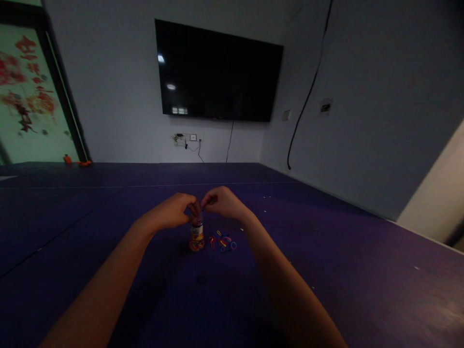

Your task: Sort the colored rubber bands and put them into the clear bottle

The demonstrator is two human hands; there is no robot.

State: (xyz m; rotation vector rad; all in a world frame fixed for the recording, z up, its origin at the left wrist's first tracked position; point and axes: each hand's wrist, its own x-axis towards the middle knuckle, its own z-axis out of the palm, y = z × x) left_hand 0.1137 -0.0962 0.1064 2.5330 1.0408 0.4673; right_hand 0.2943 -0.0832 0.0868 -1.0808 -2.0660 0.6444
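Note:
A small clear bottle with a label and colourful contents stands upright on the purple surface. My left hand is closed around its top, the fingers covering most of the neck and mouth. Just to the right, my right hand makes a pinch close to the bottle's mouth. Whatever lies between those fingertips is too small and dark to name. Beside the bottle, below my right hand, lies a loose pile of coloured rubber bands in red, yellow, blue and pink.
A dark loop lies on the purple floor nearer to me. Small white scraps are scattered to the right. Beyond are a wall-mounted television, sockets with cables, a hanging black cable and orange objects by the door.

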